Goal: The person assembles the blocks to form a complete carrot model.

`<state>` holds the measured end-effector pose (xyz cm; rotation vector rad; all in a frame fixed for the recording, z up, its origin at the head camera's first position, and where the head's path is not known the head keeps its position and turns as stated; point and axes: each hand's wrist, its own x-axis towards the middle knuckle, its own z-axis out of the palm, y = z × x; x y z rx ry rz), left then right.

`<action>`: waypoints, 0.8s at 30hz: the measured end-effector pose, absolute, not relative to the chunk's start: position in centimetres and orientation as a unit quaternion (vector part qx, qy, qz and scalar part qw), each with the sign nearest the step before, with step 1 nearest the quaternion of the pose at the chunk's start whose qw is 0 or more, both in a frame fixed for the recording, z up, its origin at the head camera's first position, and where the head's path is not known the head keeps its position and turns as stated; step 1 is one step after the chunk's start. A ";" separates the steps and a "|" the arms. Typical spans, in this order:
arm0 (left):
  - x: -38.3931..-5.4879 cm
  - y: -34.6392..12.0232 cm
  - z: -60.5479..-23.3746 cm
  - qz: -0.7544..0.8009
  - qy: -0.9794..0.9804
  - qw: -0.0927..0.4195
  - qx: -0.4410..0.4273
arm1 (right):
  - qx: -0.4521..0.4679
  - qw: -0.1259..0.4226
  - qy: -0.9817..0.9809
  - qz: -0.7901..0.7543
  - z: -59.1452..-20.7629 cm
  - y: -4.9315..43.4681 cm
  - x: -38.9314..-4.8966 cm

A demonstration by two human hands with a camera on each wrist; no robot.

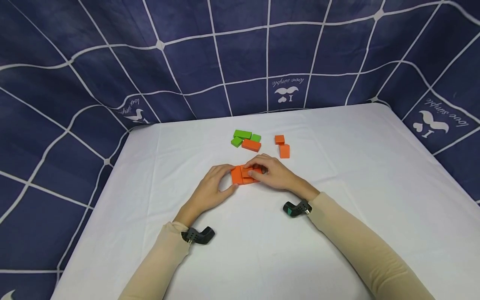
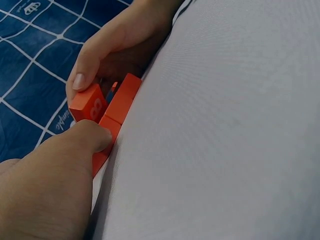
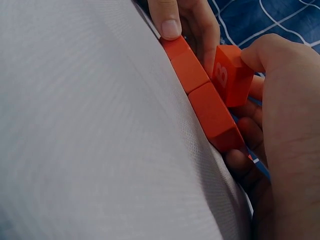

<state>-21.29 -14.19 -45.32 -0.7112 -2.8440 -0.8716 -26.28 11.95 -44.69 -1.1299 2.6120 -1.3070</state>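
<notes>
A short row of orange blocks (image 1: pixel 236 175) lies on the white tablecloth, its blocks side by side. At the row's left end my left hand (image 1: pixel 211 187) holds the end block between thumb and fingers, the thumb on its near side. My right hand (image 1: pixel 275 173) pinches another orange block (image 3: pixel 232 75) over the row. A pale letter "B" shows on this block's side in the right wrist view. It sits tilted above the row in the left wrist view, and my fingers partly cover it from the head camera.
Behind the row lie green blocks (image 1: pixel 243 134) and a long orange block (image 1: pixel 251 145). Two more orange blocks (image 1: pixel 284 151) stand to their right. A dark blue curtain (image 1: pixel 240 58) with white lines hangs beyond the table's far edge.
</notes>
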 end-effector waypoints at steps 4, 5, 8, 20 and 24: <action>-21.2 -14.2 -45.3 -0.290 -0.928 0.036 -0.229 | -0.360 0.008 0.834 -0.418 -44.8 12.0 -26.2; -21.1 -14.2 -45.4 -0.290 -0.929 0.035 -0.228 | -0.360 0.008 0.834 -0.418 -44.8 12.0 -26.1; -21.1 -14.2 -45.4 -0.290 -0.929 0.035 -0.229 | -0.361 0.008 0.834 -0.418 -44.9 12.0 -26.1; -21.1 -14.3 -45.6 -0.286 -0.929 0.038 -0.231 | -0.375 -0.011 0.829 -0.415 -45.3 12.1 -26.2; -21.0 -14.3 -45.4 -0.287 -0.928 0.043 -0.233 | -0.384 -0.020 0.825 -0.413 -45.1 12.1 -26.1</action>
